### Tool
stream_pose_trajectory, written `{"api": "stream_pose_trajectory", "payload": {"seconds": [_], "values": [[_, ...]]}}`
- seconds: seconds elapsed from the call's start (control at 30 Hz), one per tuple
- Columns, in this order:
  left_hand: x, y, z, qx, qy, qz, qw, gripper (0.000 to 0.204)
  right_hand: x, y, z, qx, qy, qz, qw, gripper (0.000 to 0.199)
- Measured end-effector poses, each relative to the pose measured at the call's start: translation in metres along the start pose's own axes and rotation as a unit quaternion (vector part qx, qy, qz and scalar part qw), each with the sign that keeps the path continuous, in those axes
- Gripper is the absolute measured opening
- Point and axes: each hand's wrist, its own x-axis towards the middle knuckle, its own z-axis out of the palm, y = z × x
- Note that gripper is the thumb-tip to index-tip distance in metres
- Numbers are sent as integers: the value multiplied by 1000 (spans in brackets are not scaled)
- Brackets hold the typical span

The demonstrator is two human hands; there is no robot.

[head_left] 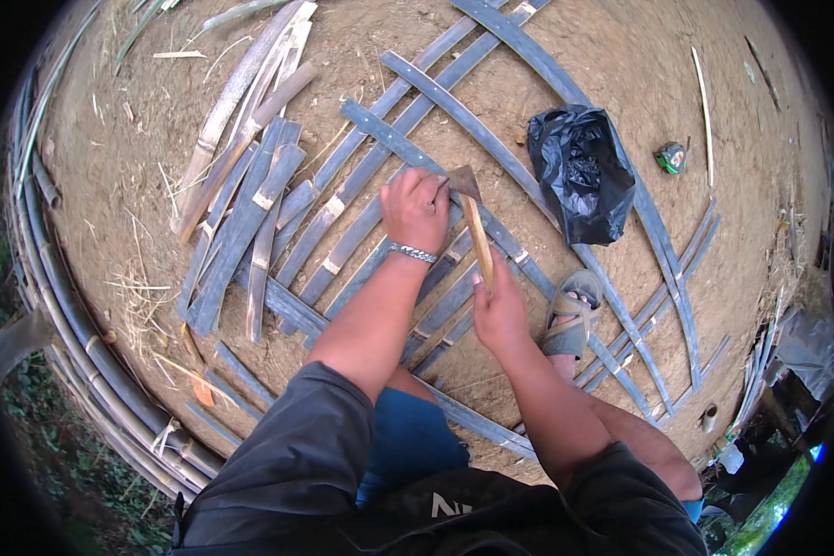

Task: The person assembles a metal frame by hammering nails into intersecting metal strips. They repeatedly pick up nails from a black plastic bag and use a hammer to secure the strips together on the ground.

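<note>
My right hand (499,313) is wrapped round the wooden handle of a hatchet (477,232). Its brown, wedge-shaped metal head lies close beside the fingers of my left hand (415,211). Those fingers are curled in a pinch over a crossing of slats; a small dark thing shows at their tips, too small to name. Beneath both hands spreads a lattice of split bamboo slats (394,139), grey-blue with pale joints, crossing at angles on the ground. Small fastening marks show along some upper slats.
A black plastic bag (581,176) sits open on the slats to the right, with a green and black tape measure (671,157) beyond. Loose bamboo strips (250,218) are heaped at left. Long bamboo poles (74,320) line the left edge. My sandalled foot (573,313) stands among the slats.
</note>
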Motion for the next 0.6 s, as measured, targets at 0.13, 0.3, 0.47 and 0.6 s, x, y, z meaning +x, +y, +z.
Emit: {"api": "stream_pose_trajectory", "payload": {"seconds": [0.13, 0.3, 0.47, 0.6], "values": [[0, -1, -1, -2, -3, -6, 1000, 11, -3, -9, -5, 24, 81, -74, 994, 54], [0, 0, -1, -7, -9, -14, 1000, 11, 1, -14, -12, -14, -16, 16, 1000, 54], [2, 2, -2, -6, -24, -23, 999, 10, 2, -7, -12, 13, 46, -53, 997, 55], [0, -1, -1, -11, -19, -16, 1000, 9, 1, -12, -12, -8, 42, -44, 998, 55]]}}
